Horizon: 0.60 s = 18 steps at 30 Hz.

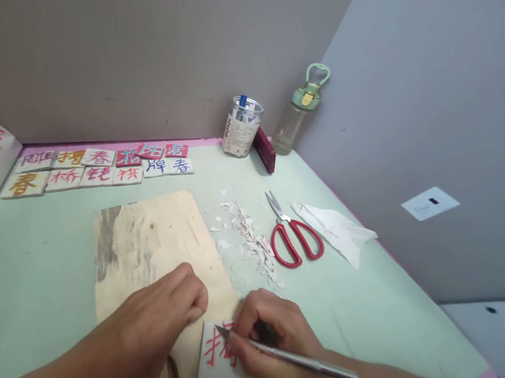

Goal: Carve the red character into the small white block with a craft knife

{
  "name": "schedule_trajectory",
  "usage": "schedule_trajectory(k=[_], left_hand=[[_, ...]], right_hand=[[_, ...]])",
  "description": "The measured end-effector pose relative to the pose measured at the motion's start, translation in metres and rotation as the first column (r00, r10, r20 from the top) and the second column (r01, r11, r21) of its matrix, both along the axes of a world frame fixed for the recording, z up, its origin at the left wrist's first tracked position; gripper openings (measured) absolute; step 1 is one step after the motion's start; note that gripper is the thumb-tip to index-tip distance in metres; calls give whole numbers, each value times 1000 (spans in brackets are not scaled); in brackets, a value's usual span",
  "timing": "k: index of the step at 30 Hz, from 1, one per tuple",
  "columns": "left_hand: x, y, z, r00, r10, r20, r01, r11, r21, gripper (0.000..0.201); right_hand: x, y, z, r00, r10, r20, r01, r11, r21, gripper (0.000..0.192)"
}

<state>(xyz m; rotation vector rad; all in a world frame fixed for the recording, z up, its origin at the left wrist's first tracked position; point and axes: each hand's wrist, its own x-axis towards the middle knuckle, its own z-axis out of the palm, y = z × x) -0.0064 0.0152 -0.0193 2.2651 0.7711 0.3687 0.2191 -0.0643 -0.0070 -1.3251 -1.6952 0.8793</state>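
Here the craft knife (310, 366) is being pinched in the right hand (279, 327), its blade pointed over the red-lettered tile (211, 370), near right on the wooden board (164, 243). The left hand (169, 301) is curled, left of the tile; whether anything is gripped there cannot be told.

Right fingers (251, 312) hide part of the tile (219, 369).

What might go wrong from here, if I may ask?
The knife in the right hand might slip towards the left hand, which is close to its blade. The white tile could shift, since the left hand does not visibly pin it. The pale shavings beside the wooden board might scatter if an arm brushes them.
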Motion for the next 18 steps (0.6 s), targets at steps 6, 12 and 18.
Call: schedule_trajectory(k=[6,12,18], left_hand=[[-3,10,15,997,29,-67,-42,980,-192,27],[-1,8,19,994,108,22,-105,989,-103,23],[-9,11,16,992,128,-6,-125,978,169,24]], right_hand=[[1,0,-2,998,0,-61,-3,999,-40,22],[2,3,17,976,-71,-206,3,951,-310,20],[13,9,29,972,-113,-208,45,951,-305,12]])
